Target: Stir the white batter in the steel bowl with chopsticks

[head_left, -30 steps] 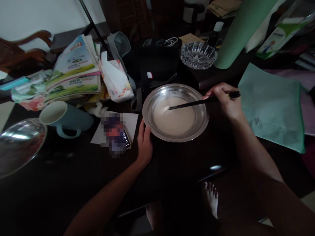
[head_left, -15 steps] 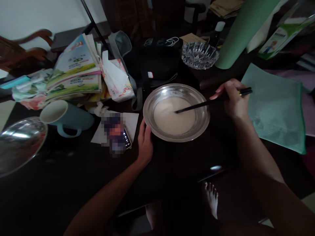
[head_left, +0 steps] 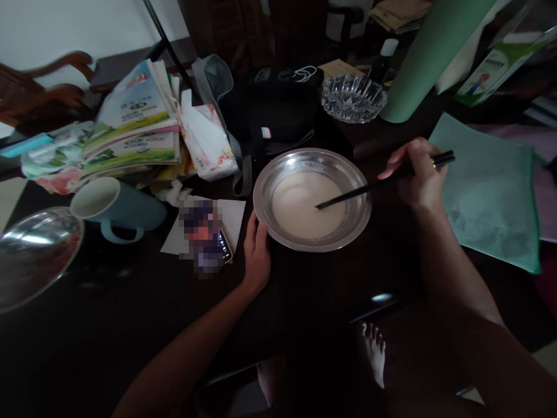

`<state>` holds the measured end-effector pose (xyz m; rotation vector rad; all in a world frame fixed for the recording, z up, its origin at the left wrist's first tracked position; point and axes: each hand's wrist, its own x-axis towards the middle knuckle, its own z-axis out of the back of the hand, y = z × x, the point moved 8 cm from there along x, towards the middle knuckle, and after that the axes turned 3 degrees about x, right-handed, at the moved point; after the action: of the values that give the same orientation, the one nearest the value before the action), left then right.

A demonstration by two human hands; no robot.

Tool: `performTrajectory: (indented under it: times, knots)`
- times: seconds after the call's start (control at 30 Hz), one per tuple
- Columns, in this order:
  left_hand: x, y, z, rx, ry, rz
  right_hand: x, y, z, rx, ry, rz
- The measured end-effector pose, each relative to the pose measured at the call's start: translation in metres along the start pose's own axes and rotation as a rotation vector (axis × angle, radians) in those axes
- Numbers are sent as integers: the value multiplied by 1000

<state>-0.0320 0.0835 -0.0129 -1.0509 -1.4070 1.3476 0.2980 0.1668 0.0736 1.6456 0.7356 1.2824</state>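
Black chopsticks slant down to the left in the head view, their tips dipping into pale, milky liquid inside a shiny metal bowl. The bowl sits upright on the dark counter, in front of the person and between the two hands. The right hand is closed around the upper part of the chopsticks, out beyond the bowl's right rim, with their thick ends poking out behind it. The left hand is loosely open, its fingers nearly straight and touching the bowl's lower left side, not wrapped around it.

Just left of that hand, a phone with a lit, partly blurred screen lies on white paper. Farther left are a pale blue mug and a shiny metal dish, cut off by the picture's edge. Behind the phone, a tissue pack leans beside a stack of booklets. A black bag lies behind the bowl, with a cut-glass dish to its right, next to a tall green cylinder. A mint mesh pouch lies near the right hand.
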Motion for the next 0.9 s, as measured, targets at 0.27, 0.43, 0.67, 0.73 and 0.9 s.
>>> performTrajectory:
  times: [0.27, 0.43, 0.67, 0.73, 0.9]
  knots:
    - [0, 3, 0, -4, -1, 21, -10, 4, -24, -135, 246, 19]
    - [0, 3, 0, -13, -5, 17, 0, 3, 3, -4, -22, 61]
    - [0, 1, 0, 1, -5, 16, -12, -3, -29, 5, 313, -81]
    - [0, 3, 0, -14, -7, 21, -8, -2, -22, -35, 252, -44]
    - [0, 5, 0, -21, -10, 17, 1, -1, 1, 10, 6, 7]
